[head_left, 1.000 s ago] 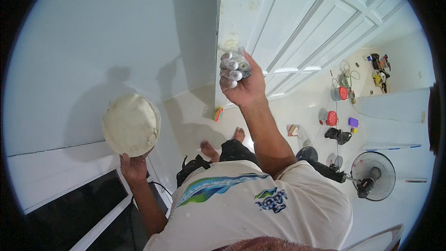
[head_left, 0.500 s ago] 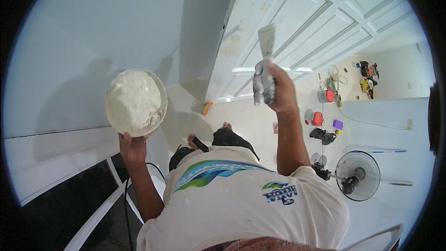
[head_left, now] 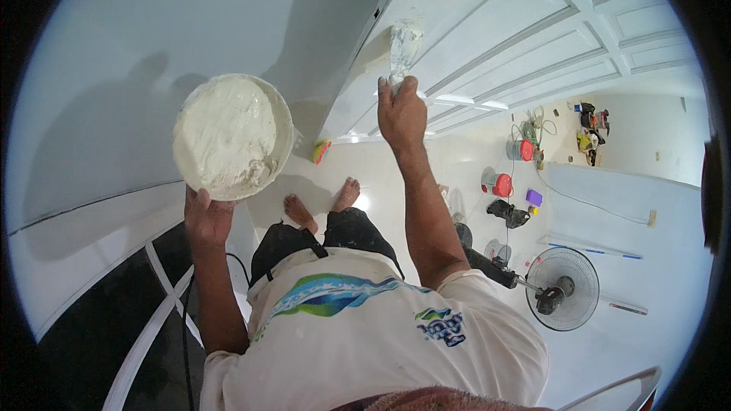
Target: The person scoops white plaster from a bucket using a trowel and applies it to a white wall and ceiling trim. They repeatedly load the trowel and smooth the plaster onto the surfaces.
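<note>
- My right hand point(head_left: 402, 111) closes round the putty knife point(head_left: 403, 50), gripped near the blade, presumably for control.
- Smeared blade lies over the white door point(head_left: 487, 27); can't tell contact.
- My left hand point(head_left: 208, 218) cups the bowl point(head_left: 284, 128) from below, keeping paste point(head_left: 232, 131) facing up.

The left hand point(head_left: 208, 219) supports a round bowl point(head_left: 284, 141) at its near edge; pale paste point(head_left: 232, 133) covers most of the interior. The right hand point(head_left: 403, 113) grips a putty knife point(head_left: 404, 47), its paste-coated blade directed away from the body, over the margin of a white panelled door point(head_left: 518, 49); contact with the surface cannot be determined. Right of the forearm, red-topped buckets point(head_left: 501, 184), a black bag point(head_left: 508, 214) and a purple object point(head_left: 534, 197) occupy the pale floor point(head_left: 384, 217), with a fan point(head_left: 563, 289) nearer the body.
</note>
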A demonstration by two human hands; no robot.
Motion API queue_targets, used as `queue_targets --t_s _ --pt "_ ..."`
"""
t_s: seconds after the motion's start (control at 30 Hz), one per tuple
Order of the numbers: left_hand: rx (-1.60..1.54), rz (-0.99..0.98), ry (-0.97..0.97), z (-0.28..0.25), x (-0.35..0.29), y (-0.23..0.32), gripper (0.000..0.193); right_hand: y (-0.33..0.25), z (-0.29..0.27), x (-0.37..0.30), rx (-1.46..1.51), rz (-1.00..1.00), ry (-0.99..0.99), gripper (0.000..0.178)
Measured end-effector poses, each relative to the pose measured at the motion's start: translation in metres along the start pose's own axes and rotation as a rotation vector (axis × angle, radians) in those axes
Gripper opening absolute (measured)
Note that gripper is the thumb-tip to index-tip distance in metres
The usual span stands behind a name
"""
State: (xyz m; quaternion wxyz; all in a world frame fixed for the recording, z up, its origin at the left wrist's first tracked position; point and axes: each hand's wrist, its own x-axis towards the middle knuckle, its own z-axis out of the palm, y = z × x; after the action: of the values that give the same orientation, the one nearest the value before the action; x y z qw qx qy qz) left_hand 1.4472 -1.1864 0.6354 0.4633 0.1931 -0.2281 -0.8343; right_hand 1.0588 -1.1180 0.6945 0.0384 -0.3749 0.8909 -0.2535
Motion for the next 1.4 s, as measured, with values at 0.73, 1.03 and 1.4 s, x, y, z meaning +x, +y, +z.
queue_targets --t_s 0.73,1.03,1.4 --pt "0.043 -0.081 0.253 -0.068 -0.047 -0.045 0.089 0.095 0.154 0.009 0.065 0.027 -0.033 0.042" --pt "0.030 0.002 0.251 -0.077 -0.072 -0.076 0.087 0.127 0.017 -0.016 -0.123 -0.340 -0.184 0.041" --pt "-0.051 0.056 0.227 -0.064 -0.070 -0.119 0.083 0.007 -0.078 0.070 -0.997 -0.832 -0.200 0.019"
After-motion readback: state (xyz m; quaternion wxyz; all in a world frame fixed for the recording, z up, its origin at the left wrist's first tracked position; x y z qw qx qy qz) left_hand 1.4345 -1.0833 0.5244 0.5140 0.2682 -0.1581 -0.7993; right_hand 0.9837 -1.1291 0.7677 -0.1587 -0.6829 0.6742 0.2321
